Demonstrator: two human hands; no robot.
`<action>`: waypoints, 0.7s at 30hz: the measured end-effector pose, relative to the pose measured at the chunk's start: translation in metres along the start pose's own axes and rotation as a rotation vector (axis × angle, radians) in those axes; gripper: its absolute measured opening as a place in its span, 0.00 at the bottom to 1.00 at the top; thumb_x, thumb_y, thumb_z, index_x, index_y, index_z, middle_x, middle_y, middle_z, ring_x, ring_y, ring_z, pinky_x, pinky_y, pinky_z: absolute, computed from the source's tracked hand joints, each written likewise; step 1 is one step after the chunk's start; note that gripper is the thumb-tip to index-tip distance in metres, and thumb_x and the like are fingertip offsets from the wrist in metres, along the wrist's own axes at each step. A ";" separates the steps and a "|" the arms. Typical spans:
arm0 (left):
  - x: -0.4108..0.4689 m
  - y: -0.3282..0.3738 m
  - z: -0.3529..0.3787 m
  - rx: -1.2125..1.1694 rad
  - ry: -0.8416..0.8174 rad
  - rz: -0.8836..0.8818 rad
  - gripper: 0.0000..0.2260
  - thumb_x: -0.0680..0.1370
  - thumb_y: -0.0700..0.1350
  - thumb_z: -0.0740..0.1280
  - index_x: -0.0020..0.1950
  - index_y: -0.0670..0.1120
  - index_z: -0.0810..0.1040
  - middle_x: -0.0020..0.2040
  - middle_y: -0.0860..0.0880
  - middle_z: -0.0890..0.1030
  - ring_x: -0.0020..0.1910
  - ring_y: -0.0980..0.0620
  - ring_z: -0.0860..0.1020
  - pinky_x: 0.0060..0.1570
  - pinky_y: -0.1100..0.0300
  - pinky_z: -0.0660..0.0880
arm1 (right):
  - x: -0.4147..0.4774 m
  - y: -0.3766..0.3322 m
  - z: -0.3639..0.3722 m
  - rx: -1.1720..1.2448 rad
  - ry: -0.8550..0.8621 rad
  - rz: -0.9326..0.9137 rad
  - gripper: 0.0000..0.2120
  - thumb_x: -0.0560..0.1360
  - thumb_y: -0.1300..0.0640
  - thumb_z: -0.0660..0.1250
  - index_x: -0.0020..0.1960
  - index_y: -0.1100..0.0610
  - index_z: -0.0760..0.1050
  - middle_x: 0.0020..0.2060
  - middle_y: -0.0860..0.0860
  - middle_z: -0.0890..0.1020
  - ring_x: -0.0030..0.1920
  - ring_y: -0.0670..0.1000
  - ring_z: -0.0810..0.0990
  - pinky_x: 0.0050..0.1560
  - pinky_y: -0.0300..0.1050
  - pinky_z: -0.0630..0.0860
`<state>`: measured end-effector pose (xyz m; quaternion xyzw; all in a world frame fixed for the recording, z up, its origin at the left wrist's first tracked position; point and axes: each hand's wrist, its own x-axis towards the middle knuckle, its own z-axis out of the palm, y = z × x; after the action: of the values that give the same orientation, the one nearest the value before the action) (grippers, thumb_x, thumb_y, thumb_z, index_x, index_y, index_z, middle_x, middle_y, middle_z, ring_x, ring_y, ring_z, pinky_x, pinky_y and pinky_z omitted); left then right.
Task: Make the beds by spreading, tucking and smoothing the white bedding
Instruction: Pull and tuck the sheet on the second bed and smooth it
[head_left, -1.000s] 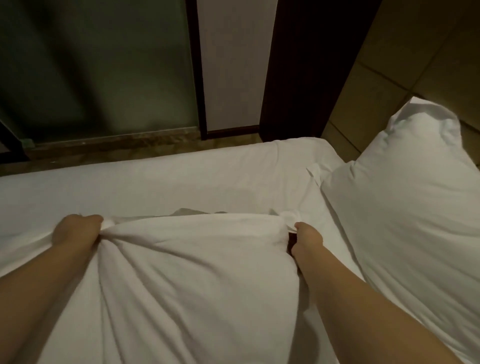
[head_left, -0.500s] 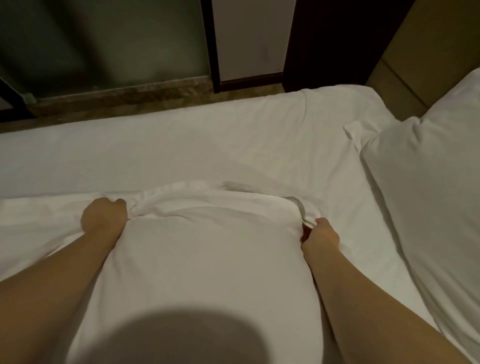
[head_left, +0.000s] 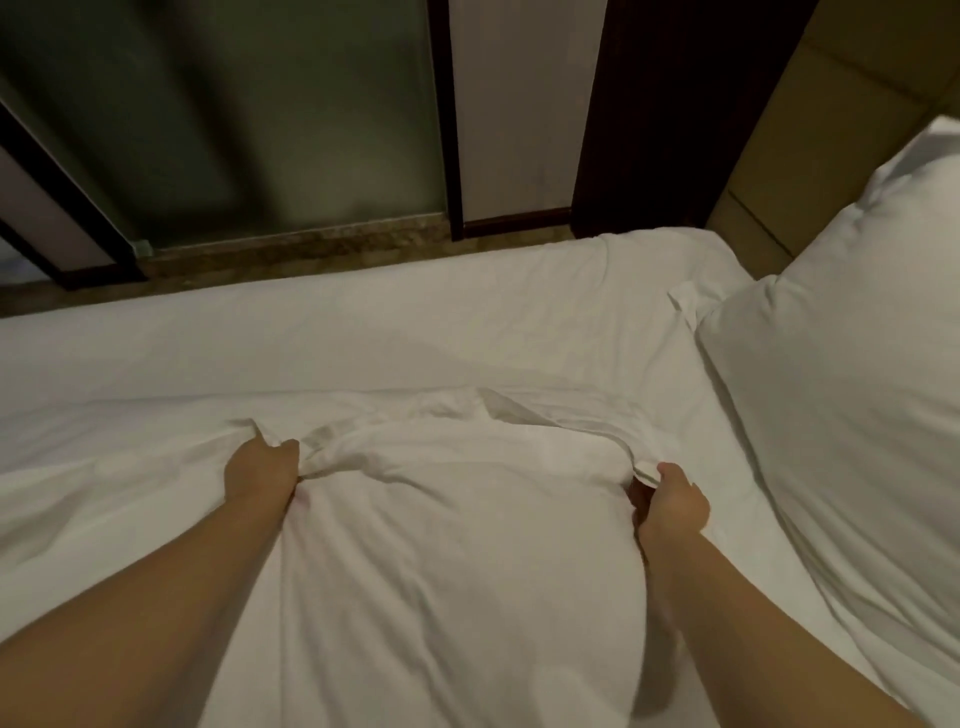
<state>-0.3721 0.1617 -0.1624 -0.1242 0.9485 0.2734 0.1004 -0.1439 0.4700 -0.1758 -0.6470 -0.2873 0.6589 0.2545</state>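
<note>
left hand (head_left: 262, 467), right hand (head_left: 675, 501): both grip one duvet (head_left: 447, 545) | pillows: 1 (head_left: 841, 415)

white duvet (head_left: 441, 545) | bunched, puffed | on flat bed sheet (head_left: 363, 338)

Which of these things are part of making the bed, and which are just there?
Part of the job: left hand and right hand, both gripping the bunched white bedding; the white sheet beneath; the pillow at right.
Just there: frosted glass panel, dark frame, tan wall panels.
</note>
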 end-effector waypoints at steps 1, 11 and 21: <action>-0.008 -0.003 -0.012 -0.031 0.008 0.011 0.14 0.77 0.43 0.62 0.49 0.31 0.78 0.49 0.33 0.79 0.50 0.35 0.77 0.47 0.52 0.68 | -0.013 -0.006 -0.006 0.004 -0.003 -0.018 0.05 0.75 0.59 0.62 0.46 0.60 0.75 0.40 0.56 0.77 0.30 0.52 0.77 0.25 0.37 0.69; -0.089 -0.010 -0.123 -0.091 0.022 0.019 0.22 0.79 0.48 0.62 0.67 0.34 0.69 0.62 0.33 0.74 0.58 0.33 0.74 0.57 0.47 0.71 | -0.146 -0.059 -0.096 0.151 -0.064 -0.305 0.03 0.72 0.64 0.64 0.39 0.60 0.74 0.39 0.56 0.77 0.34 0.51 0.76 0.38 0.46 0.74; -0.271 0.032 -0.146 0.178 -0.022 0.931 0.30 0.77 0.57 0.64 0.75 0.46 0.61 0.74 0.42 0.63 0.72 0.42 0.62 0.70 0.48 0.62 | -0.213 -0.105 -0.207 0.305 -0.173 -0.208 0.08 0.73 0.67 0.63 0.35 0.61 0.71 0.35 0.57 0.75 0.33 0.54 0.75 0.34 0.48 0.77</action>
<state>-0.1418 0.1581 0.0446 0.3261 0.9221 0.2081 -0.0124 0.0659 0.4032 0.0497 -0.5090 -0.2702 0.7179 0.3905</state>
